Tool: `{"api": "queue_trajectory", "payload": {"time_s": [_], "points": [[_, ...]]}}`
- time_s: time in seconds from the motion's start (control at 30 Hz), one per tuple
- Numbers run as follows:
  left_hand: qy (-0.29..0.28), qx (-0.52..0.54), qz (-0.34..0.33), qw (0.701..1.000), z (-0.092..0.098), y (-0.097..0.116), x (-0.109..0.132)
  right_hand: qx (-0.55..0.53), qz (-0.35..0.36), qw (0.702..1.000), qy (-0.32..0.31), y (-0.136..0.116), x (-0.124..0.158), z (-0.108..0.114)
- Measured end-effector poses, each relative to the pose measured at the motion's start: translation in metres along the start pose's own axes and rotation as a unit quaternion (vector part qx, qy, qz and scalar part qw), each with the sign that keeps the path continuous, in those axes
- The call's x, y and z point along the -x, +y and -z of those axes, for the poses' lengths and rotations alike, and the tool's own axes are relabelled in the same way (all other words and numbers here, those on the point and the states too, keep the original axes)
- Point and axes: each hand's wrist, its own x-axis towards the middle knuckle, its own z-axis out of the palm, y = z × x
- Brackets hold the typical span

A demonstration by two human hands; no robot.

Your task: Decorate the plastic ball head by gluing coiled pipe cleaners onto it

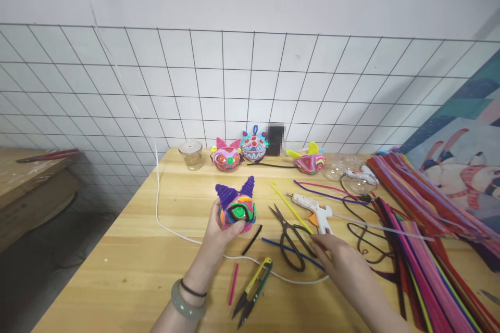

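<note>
- The head view looks forward and down from above the near side of the pale wooden counter point(128, 265).
- It faces the white tiled wall with dark grid lines point(238, 83), which fills most of the upper half.
- It is fairly near: the bare left fingers point(236, 229) and bare right fingers point(322, 243) show below the middle.

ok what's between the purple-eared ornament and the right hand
In the head view: a short black strip, the black-handled scissors, a blue strip and the near end of a yellow strip.
</note>
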Motion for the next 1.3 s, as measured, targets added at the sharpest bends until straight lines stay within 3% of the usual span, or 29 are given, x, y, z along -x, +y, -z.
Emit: {"api": "queue_trajectory", "payload": {"time_s": [0.17, 0.47, 0.7, 0.83, 1.1, 1.3], "points": [[0.005, 0.001, 0.009, 1.0, 0.0, 0.001, 0.0, 0.005, -0.032, 0.999, -0.011, 0.0, 0.001, 0.003], [0.033, 0.0, 0.002, 0.999, 0.004, -0.005, -0.003, -0.037, -0.029, 0.999, -0.019, -0.028, -0.001, -0.003], [0.024, 0.016, 0.009, 1.0, 0.003, -0.005, -0.003, 0.002, -0.122, 0.993, 0.001, 0.021, -0.035, 0.013], [0.005, 0.016, 0.008, 1.0, 0.003, -0.001, -0.002, -0.026, -0.174, 0.984, -0.029, 0.044, -0.054, 0.008], [-0.028, 0.044, 0.008, 0.999, -0.001, 0.002, 0.0, -0.164, -0.217, 0.961, -0.061, 0.049, -0.064, -0.006], [-0.029, 0.031, 0.014, 0.999, -0.005, 0.007, 0.002, -0.269, -0.224, 0.936, 0.038, 0.041, -0.059, 0.004]]}}
